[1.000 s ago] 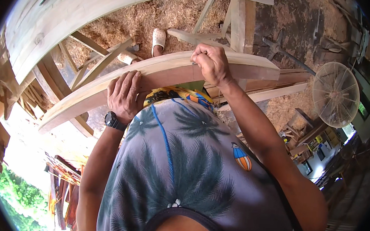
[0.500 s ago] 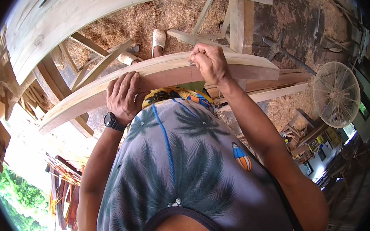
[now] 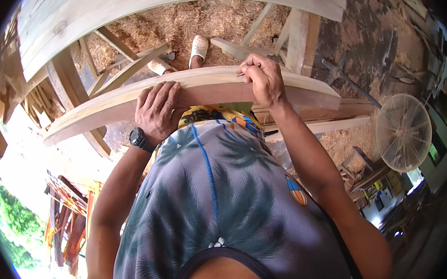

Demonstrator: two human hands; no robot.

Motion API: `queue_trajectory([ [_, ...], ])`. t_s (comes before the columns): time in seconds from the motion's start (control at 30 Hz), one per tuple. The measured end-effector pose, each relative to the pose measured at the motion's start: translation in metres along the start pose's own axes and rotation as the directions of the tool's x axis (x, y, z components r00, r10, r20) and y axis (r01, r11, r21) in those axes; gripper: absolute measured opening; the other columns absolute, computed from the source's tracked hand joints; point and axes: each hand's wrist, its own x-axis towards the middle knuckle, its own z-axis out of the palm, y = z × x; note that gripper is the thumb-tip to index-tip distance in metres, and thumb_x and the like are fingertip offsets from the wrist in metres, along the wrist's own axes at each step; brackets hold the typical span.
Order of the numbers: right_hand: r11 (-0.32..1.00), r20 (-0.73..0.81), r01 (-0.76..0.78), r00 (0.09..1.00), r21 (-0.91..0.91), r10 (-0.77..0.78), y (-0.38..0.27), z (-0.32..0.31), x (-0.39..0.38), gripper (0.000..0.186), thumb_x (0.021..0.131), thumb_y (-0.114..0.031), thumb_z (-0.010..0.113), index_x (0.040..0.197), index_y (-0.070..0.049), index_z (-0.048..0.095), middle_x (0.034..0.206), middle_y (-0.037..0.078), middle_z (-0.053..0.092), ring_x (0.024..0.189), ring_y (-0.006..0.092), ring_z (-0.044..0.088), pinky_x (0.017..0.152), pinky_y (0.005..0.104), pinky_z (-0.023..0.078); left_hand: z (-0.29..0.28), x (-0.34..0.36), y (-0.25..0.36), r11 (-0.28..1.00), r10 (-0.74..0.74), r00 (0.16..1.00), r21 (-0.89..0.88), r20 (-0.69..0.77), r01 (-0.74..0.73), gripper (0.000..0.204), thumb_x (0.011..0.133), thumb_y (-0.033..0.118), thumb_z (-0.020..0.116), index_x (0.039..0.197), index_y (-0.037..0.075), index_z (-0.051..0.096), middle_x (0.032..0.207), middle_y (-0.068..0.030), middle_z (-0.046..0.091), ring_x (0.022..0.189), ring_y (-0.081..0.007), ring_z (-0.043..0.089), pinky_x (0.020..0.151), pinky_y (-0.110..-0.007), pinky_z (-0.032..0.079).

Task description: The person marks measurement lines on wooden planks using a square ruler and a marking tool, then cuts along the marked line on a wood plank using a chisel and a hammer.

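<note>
A long curved wooden plank [image 3: 211, 92], pale on its upper edge and browner on its side, lies across in front of my waist. My left hand [image 3: 157, 110], with a dark watch at its wrist, is wrapped over the plank's edge left of the middle, fingers on the pale face. My right hand [image 3: 262, 82] is closed in a pinch at the plank's upper edge, right of the middle. A small thin tip shows at its fingertips, too small to name. The thumb and curled fingers hide the rest.
Beyond the plank stands a large pale curved timber [image 3: 155, 5] on wooden legs. Shavings [image 3: 180, 20] cover the ground around my light clogs [image 3: 199, 48]. A standing fan [image 3: 403, 132] is at the right. Stacked boards [image 3: 69, 227] lie at the lower left.
The whole view has shifted slightly. My right hand's fingers have changed their pose a little at the plank's edge, still pinched. My left hand keeps its hold on the plank.
</note>
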Motion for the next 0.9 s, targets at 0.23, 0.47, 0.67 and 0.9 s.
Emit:
queue_trajectory([
  [0.23, 0.985, 0.071, 0.156, 0.986, -0.079, -0.150, -0.007, 0.041, 0.004, 0.026, 0.086, -0.014, 0.049, 0.080, 0.003, 0.068, 0.061, 0.008, 0.060, 0.058, 0.0128, 0.056, 0.056, 0.0299, 0.044, 0.003, 0.000, -0.003, 1.000, 0.017, 0.998, -0.009, -0.065, -0.017, 0.061, 0.077, 0.025, 0.079, 0.133, 0.006, 0.061, 0.129, -0.0107, 0.065, 0.119, -0.0291, 0.062, 0.102, -0.045, 0.045],
  [0.47, 0.981, 0.139, 0.153, 0.981, -0.117, -0.136, -0.006, 0.041, 0.009, 0.028, 0.087, -0.016, 0.049, 0.080, 0.003, 0.068, 0.061, 0.008, 0.060, 0.058, 0.0135, 0.057, 0.056, 0.0304, 0.045, 0.003, 0.000, -0.005, 1.000, 0.022, 0.997, -0.016, -0.072, -0.023, 0.060, 0.077, 0.026, 0.080, 0.131, 0.007, 0.062, 0.127, -0.0107, 0.066, 0.118, -0.0293, 0.063, 0.100, -0.045, 0.046],
  [0.67, 0.956, 0.164, 0.253, 0.960, -0.150, -0.228, -0.007, 0.042, 0.011, 0.028, 0.087, -0.016, 0.049, 0.080, 0.003, 0.069, 0.060, 0.008, 0.059, 0.057, 0.0137, 0.056, 0.056, 0.0305, 0.045, 0.001, 0.001, -0.004, 1.000, 0.025, 0.998, -0.010, -0.065, -0.026, 0.060, 0.077, 0.027, 0.080, 0.131, 0.007, 0.063, 0.126, -0.0113, 0.067, 0.117, -0.0296, 0.063, 0.099, -0.045, 0.047],
  [0.9, 0.965, 0.166, 0.211, 0.969, -0.157, -0.185, -0.008, 0.042, 0.012, 0.029, 0.088, -0.018, 0.050, 0.080, 0.003, 0.068, 0.058, 0.007, 0.056, 0.055, 0.0125, 0.053, 0.054, 0.0314, 0.042, 0.002, 0.001, -0.004, 1.000, 0.026, 0.997, -0.009, -0.069, -0.027, 0.059, 0.078, 0.027, 0.080, 0.131, 0.007, 0.063, 0.126, -0.0113, 0.067, 0.117, -0.0292, 0.063, 0.100, -0.045, 0.047],
])
